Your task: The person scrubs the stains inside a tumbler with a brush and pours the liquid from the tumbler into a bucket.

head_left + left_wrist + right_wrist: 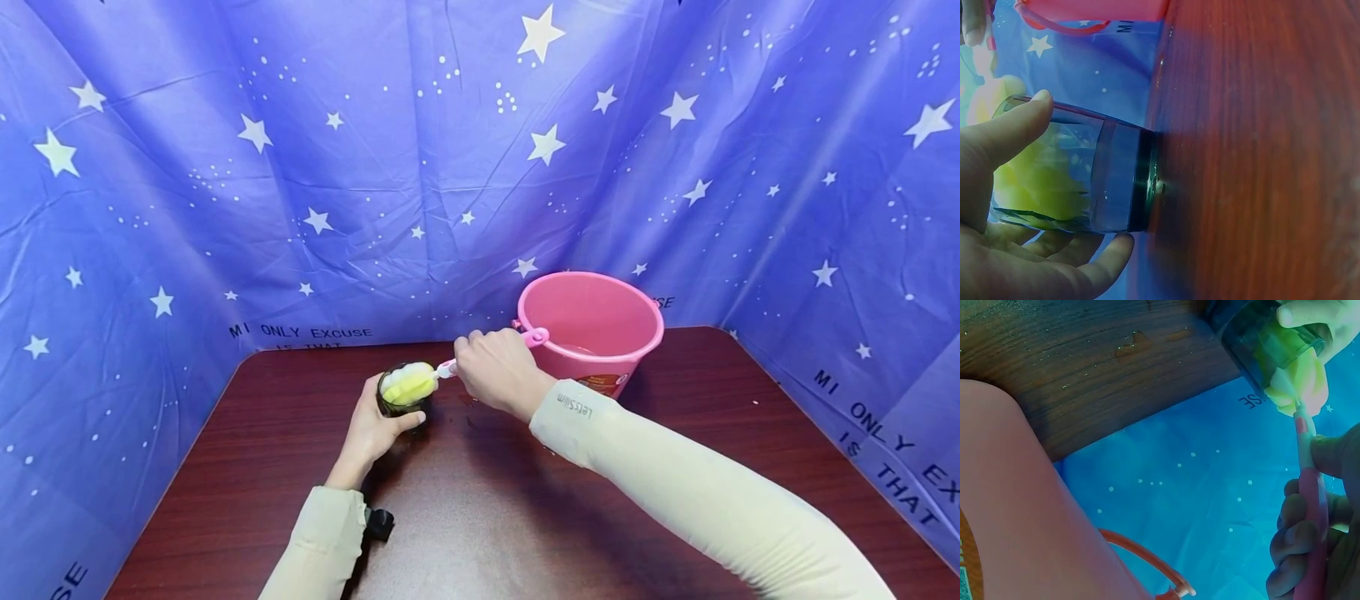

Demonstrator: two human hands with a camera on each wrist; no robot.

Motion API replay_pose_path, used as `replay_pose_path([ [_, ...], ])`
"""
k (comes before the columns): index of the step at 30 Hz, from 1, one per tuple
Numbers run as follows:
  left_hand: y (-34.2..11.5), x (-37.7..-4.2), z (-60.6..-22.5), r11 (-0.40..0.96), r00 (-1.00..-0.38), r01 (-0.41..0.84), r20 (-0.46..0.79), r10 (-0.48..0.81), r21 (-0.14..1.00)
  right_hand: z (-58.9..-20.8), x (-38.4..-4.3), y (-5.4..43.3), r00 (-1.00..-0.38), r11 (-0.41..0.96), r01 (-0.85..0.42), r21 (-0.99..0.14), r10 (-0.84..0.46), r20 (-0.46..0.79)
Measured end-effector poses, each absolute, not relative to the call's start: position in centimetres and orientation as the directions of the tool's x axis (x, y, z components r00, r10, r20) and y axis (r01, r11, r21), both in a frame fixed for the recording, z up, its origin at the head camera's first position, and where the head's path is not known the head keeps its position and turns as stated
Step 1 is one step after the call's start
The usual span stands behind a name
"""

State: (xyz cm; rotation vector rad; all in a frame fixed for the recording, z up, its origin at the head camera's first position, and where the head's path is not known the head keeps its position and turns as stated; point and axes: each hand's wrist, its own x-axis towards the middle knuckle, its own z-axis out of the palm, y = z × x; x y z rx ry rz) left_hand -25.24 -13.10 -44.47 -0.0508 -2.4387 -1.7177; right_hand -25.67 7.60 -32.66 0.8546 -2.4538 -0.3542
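Note:
A dark, see-through glass cup (1113,178) stands on the table, its base touching the wood in the left wrist view. My left hand (375,432) grips it around the side, thumb on the near face and fingers behind. Partly inside the cup's mouth is the yellow and white sponge head (408,383) of a cup brush. My right hand (495,371) holds the brush by its pink and white handle (1313,512), fingers curled round it. The handle's looped end sticks out past my right hand, in front of the bucket.
A pink bucket (647,348) with a label stands behind my right hand at the table's back. Its handle (1147,553) hangs at the side. Water drops and a small puddle (1132,345) lie on the brown table (465,533). A blue star-patterned cloth (420,167) surrounds the table.

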Motion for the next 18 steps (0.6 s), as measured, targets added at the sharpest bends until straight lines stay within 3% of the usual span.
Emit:
replay_pose_path([
  [18,-13.1,-25.1,-44.3,0.356,-0.986,0.117,0.151,-0.071,0.927,-34.2,-25.9,8.0,-0.741,0.823,-0.47,0.319,-0.564,0.365],
])
